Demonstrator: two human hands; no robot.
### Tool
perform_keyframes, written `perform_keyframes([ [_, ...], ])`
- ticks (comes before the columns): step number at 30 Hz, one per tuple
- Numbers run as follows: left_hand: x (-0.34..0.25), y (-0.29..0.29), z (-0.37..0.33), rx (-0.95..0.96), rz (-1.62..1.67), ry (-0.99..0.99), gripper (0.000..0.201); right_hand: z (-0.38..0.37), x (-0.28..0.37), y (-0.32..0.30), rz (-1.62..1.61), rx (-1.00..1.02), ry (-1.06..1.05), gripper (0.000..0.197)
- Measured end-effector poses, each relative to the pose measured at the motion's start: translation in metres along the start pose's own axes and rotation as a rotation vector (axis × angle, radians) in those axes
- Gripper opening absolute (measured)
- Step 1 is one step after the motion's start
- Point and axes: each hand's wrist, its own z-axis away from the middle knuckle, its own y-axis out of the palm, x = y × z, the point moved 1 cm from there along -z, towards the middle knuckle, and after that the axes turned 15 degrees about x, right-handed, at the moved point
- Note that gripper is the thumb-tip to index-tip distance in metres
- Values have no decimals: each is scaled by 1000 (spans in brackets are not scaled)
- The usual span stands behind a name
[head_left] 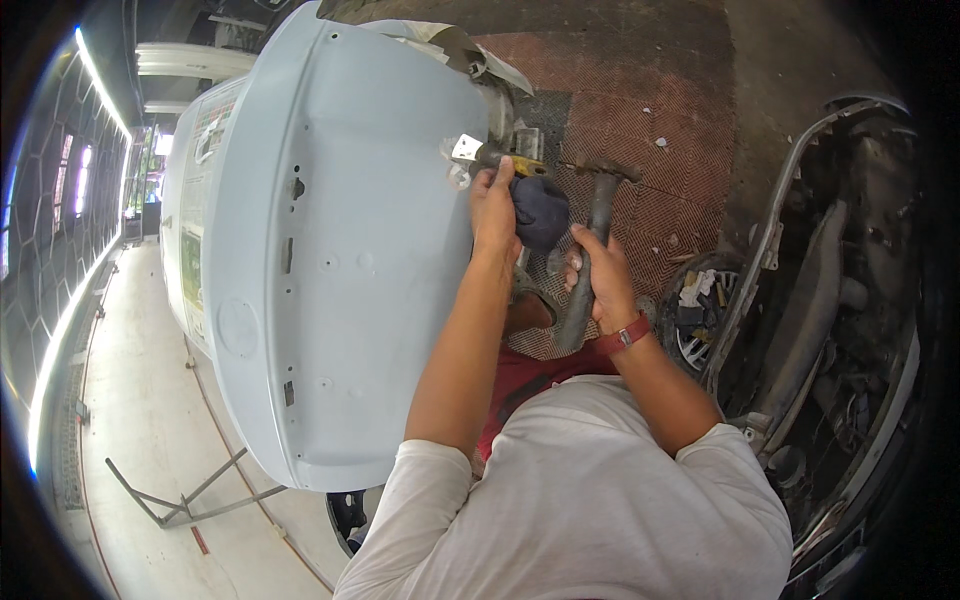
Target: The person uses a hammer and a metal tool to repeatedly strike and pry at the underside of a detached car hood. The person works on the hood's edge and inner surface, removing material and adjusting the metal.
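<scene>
My left hand (492,215) is closed round a scraper (527,167) with a yellow and black handle. The scraper's pale, flat end (466,148) lies over the edge of a light grey car panel (400,250). Just right of that hand is a rounded dark blue cloth-like thing (541,214); I cannot tell whether the hand touches it. My right hand (605,280), with a red band at the wrist, grips a hammer (601,215) by its dark handle. The hammer's head points away from me, above the floor mat, apart from the scraper.
A reddish patterned mat (650,120) with scattered pale scraps covers the floor ahead. At right stands a dark, open car body part (800,300), with a wheel (695,340) holding odds and ends beside it. A metal stand (185,500) is at lower left.
</scene>
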Motion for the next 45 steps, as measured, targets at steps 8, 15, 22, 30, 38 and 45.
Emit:
perform_keyframes([
  [8, -1, -3, 6, -131, -293, 95, 41, 6, -8, -16, 37, -33, 24, 24],
  [15, -19, 2, 21, -264, -797, 146, 52, 14, -18, -9, 47, -11, 48, 24],
  [22, -42, -21, 22, -208, -1047, -1, 54, 21, -43, 7, -522, -175, 60, 22],
  [30, -34, -33, 17, -223, -1031, 118, 47, 32, -44, 52, -587, 103, 181, 20],
  [38, -20, -42, 14, -180, -938, 36, 51, 55, -61, 53, -652, -93, 161, 24],
  [45, -23, -27, 23, -197, -973, 61, 49, 57, -63, 47, -629, -168, 135, 22],
])
